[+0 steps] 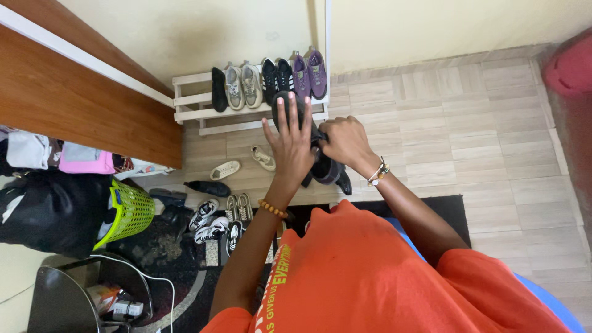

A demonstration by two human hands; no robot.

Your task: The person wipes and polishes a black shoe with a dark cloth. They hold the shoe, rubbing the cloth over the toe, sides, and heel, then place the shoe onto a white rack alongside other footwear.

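your hands hold a black shoe [324, 165] in front of your chest, above the tiled floor [468, 135]. your left hand [291, 145] lies flat with fingers spread along its side; your right hand [344, 143] is closed around its top. behind it, a white shoe rack [191, 102] carries pairs.

Open tiled floor [468, 123] lies to the right of my hands, with free passage there up to the wall. Straight ahead, the white wooden shoe rack [185, 98] is packed along its top: grey sneakers [242, 85], black sneakers [276, 74] and purple sneakers [309, 74] sit side by side with no gap. Below left, loose shoes [213, 213] crowd the floor, and a lime green basket [132, 213] and a wooden door [74, 105] close off that side.
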